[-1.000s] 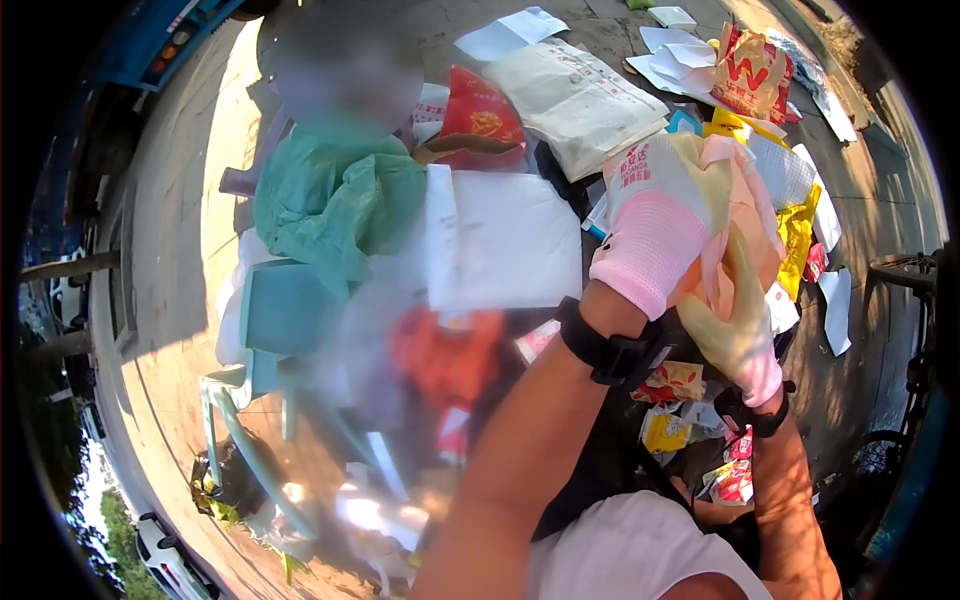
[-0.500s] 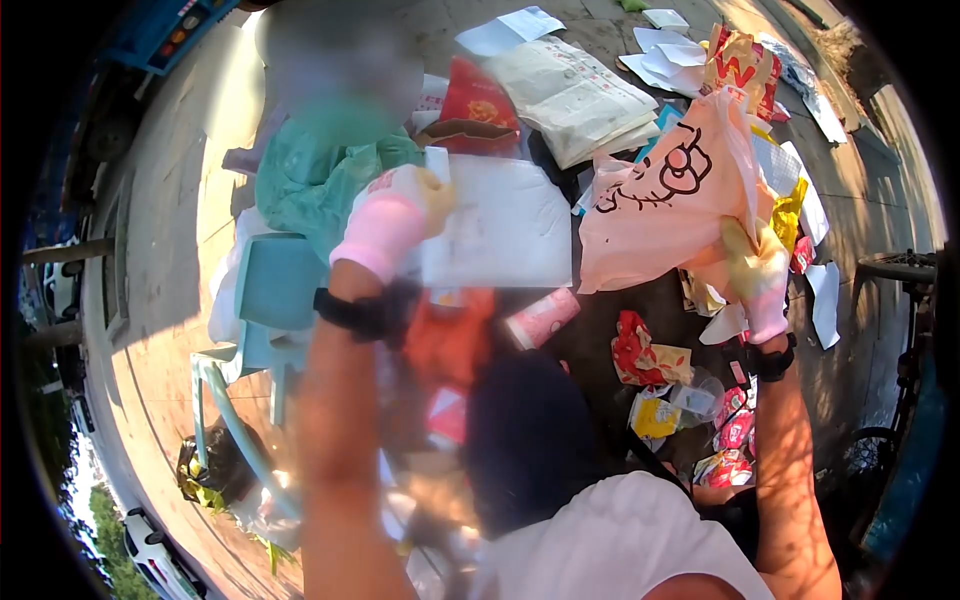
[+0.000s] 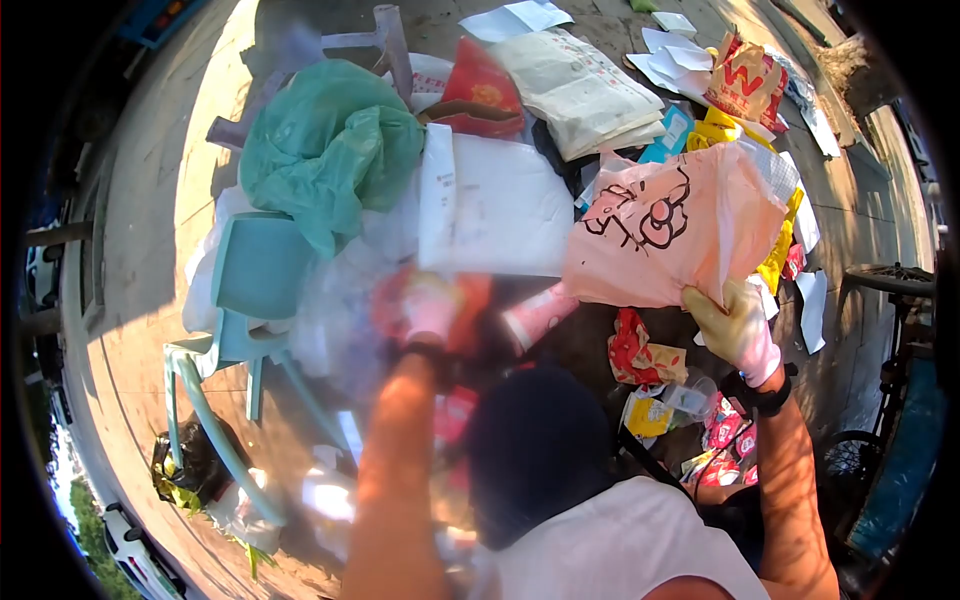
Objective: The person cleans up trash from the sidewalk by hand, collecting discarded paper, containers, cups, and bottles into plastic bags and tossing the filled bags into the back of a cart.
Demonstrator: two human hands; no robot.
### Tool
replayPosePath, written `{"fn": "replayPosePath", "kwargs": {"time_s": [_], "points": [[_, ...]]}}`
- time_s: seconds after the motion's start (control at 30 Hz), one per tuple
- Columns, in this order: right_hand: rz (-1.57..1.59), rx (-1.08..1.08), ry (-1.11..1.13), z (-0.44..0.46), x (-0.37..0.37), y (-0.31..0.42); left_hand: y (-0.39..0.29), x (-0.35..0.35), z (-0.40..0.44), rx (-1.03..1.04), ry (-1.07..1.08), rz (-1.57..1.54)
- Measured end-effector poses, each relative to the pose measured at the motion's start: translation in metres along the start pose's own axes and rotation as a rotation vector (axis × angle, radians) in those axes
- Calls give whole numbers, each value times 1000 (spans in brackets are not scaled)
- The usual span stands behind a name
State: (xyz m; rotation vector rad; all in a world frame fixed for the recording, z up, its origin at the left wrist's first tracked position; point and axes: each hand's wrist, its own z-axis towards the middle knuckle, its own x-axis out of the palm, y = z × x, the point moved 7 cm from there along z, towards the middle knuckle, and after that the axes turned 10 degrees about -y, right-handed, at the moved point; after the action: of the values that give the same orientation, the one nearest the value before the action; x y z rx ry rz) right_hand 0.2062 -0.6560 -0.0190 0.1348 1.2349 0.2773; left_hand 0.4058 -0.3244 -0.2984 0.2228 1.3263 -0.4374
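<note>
My right hand (image 3: 738, 328), in a pale yellow and pink glove, grips the lower edge of a pink plastic bag (image 3: 670, 235) with a black line drawing. The bag hangs spread out over other packaging. My left hand (image 3: 430, 308), also gloved, is smeared by motion over a red-orange item (image 3: 468, 300); its fingers cannot be made out. Just above it lies a white flat package (image 3: 495, 210). A pink patterned cup (image 3: 540, 316) lies between my hands. Red and yellow wrappers (image 3: 640, 350) lie below the pink bag.
A green plastic bag (image 3: 325, 150) lies at the left above a small light-blue chair (image 3: 262, 268). White sacks (image 3: 580, 90), a red bag (image 3: 480, 85) and a brown paper bag (image 3: 748, 80) lie at the back. A black bag (image 3: 195, 462) sits at the lower left; a wheel (image 3: 895, 280) stands at the right.
My left hand has left the pink bag, passed over the white package and moved down to the red-orange item. My right hand still holds the bag, now spread with its drawing showing.
</note>
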Motion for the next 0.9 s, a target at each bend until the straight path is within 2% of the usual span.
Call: {"fn": "replayPosePath", "kwargs": {"time_s": [0.07,0.1,0.13,0.17,0.23,0.27,0.33,0.4,0.47,0.53,0.57,0.7,0.77,0.8,0.83,0.9], "points": [[41,15,30,8,4,7,4,14,-2,-7,28,24],[64,25,44,11,6,10,6,2,0,-88,36,-75],[110,143,42,15,7,7,7,-12,2,-170,37,-174],[155,262,33,18,8,3,-2,-67,11,-330,30,-386],[149,326,23,32,-3,5,26,-81,3,-618,471,-492],[106,164,58,35,-3,10,55,-67,-14,-525,384,-586],[70,155,-81,52,-13,16,75,-81,-47,-544,252,-840],[-7,116,-266,70,-30,33,60,-164,-42,-767,153,-1165],[-9,72,-439,79,-50,46,47,-212,-33,-657,27,-1005],[190,78,-440,87,-52,62,42,-230,-32,-493,-12,-831],[281,83,-442,93,-53,72,36,-235,-27,-455,10,-850],[687,203,-57,106,-17,112,0,-252,4,-276,15,-930],[689,150,-122,110,0,123,-18,-255,12,-198,-16,-961],[696,142,-148,110,9,127,-30,-260,22,-154,43,-917],[728,199,-70,109,20,131,-40,-260,29,-42,22,-872],[789,293,-141,109,37,135,-62,-260,42,184,-28,-785]]}}
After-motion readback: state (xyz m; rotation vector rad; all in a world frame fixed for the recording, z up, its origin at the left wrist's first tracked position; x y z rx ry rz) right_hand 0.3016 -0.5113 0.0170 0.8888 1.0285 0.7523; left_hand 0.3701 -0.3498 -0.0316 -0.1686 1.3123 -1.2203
